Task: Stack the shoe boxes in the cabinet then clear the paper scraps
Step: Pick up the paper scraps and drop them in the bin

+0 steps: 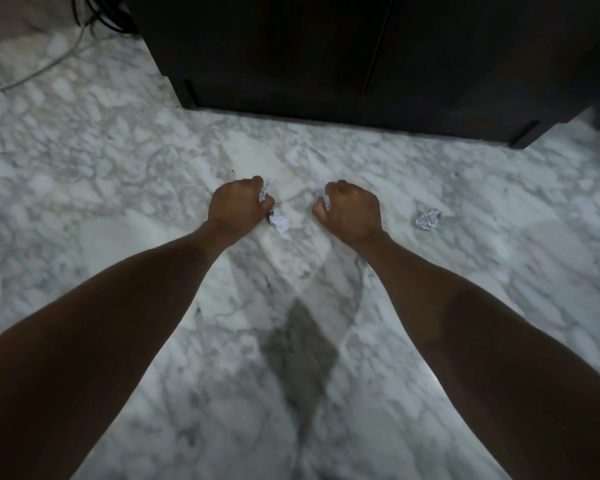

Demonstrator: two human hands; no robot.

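Crumpled white paper scraps (428, 220), seemingly printed, small.

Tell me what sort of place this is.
Probably a room in a home: a white, grey-veined marble floor, a dark wooden cabinet with closed doors, and loose cables along the edge.

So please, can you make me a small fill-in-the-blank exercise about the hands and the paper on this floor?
1. The left hand grips crumpled ____.
2. The loose paper scrap lies on the marble floor beside the ____ hand.
3. The doors of the dark cabinet are ____.
4. Both hands are curled into ____.

Missing words: paper; right; closed; fists
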